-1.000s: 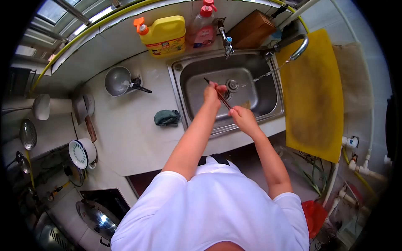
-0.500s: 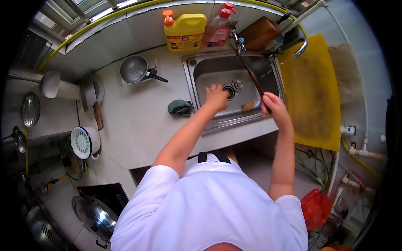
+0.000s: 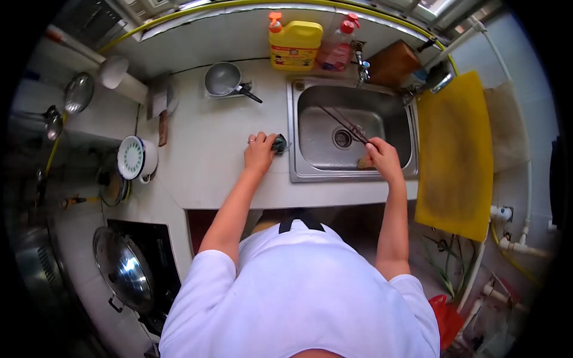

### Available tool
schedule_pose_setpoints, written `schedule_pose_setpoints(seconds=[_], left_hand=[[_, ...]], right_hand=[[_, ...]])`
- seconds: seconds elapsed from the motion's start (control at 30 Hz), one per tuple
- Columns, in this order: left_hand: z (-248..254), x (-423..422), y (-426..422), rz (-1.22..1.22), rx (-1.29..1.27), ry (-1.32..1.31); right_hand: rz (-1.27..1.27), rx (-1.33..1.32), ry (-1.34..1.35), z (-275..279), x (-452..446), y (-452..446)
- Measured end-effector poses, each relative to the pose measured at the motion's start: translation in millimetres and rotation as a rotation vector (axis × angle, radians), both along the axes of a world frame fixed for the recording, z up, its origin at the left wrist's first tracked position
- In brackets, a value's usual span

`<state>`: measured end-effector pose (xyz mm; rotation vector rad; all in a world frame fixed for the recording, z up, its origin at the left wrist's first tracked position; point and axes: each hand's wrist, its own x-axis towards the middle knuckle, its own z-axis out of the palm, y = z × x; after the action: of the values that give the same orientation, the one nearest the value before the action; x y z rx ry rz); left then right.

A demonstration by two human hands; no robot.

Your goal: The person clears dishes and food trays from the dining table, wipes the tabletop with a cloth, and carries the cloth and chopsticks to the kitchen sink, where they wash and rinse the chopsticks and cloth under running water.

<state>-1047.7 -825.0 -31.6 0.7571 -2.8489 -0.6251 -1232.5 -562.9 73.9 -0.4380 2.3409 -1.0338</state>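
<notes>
My left hand (image 3: 259,154) is on the counter beside the sink, its fingers curled over a dark green cloth (image 3: 279,144) that shows on its right side. Dark chopsticks (image 3: 345,123) are gripped in my right hand (image 3: 383,157); they slant up and left over the steel sink (image 3: 308,172). Below them lies the round drain (image 3: 342,138). A brownish sponge (image 3: 363,163) rests in the sink near its front wall, close to my right hand.
Behind the sink stand a yellow jug (image 3: 295,46), a pink soap bottle (image 3: 338,51) and a tap (image 3: 363,70). A small pan (image 3: 223,79), a cleaver (image 3: 161,113) and a white enamel pot (image 3: 132,157) are leftward. A yellow board (image 3: 455,155) hangs at right.
My left hand has left the sink and moved left onto the green cloth. My right hand still holds the chopsticks, now lower over the sink. The water stream seen earlier no longer shows.
</notes>
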Motion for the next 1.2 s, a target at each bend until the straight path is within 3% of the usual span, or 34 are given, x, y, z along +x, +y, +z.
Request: schedule_pose_setpoints(seconds=[0.1, 0.17, 0.2, 0.23, 0.3, 0.33, 0.37, 0.4, 0.43, 0.47, 0.5, 0.53, 0.57, 0.63, 0.67, 0.73, 0.83, 0.9, 1.03, 1.2], left_hand=[[-29, 7, -3, 0.213, 0.164, 0.069], [-37, 16, -2, 0.426, 0.866, 0.459], [0, 21, 3, 0.592, 1.318, 0.419], [15, 25, 5, 0.599, 1.314, 0.436], [31, 36, 3, 0.722, 1.680, 0.649], [33, 41, 0, 0.731, 1.664, 0.678], [32, 46, -3, 0.688, 1.847, 0.698], [31, 52, -6, 0.641, 2.024, 0.727], [24, 56, -5, 0.670, 2.026, 0.773], [30, 65, -4, 0.551, 2.066, 0.764], [36, 73, -3, 0.610, 2.057, 0.762], [35, 79, -3, 0.616, 2.108, 0.742], [25, 86, -5, 0.593, 2.170, 0.735], [23, 104, -5, 0.544, 2.136, 0.793], [24, 114, -7, 0.584, 2.068, 0.812], [39, 138, -8, 0.649, 2.016, 0.862], [37, 160, -11, 0.595, 2.001, 0.948], [39, 172, -8, 0.590, 1.926, 0.992], [54, 192, 8, 0.747, 1.280, 0.710], [90, 261, 9, 0.341, 0.955, 0.432]], right_hand=[[0.006, -0.403, -0.146, 6, -11, 6], [-0.031, -0.671, -0.275, 9, -12, 5], [-0.060, -0.823, -0.465, 0, -15, 5], [-0.083, -0.973, -0.654, -15, -21, 3], [-0.001, -0.001, 0.122, -53, -36, 1], [0.260, 0.614, 0.827, -47, -23, 0], [0.134, 0.515, 0.688, -40, -14, -6], [0.078, -0.090, 0.651, -80, -30, 2], [-0.081, -0.396, -0.183, -64, -28, 1], [-0.165, -0.680, -0.429, -46, -9, -7], [-0.149, -0.589, -0.291, -50, -3, -13], [-0.067, -0.305, -0.056, -75, -14, -13], [-0.027, -0.304, -0.064, -76, -1, -22], [0.049, -0.134, 0.501, -68, 26, -49], [0.099, -0.139, 0.492, -60, 43, -66], [0.126, -0.644, -0.196, -12, 112, -109], [0.372, -0.600, -0.499, 1, 191, -154], [0.410, -0.552, -0.531, 1, 237, -178], [0.262, -0.529, -0.533, -9, 284, -201], [0.539, -0.440, -0.534, 10, 289, -205]])
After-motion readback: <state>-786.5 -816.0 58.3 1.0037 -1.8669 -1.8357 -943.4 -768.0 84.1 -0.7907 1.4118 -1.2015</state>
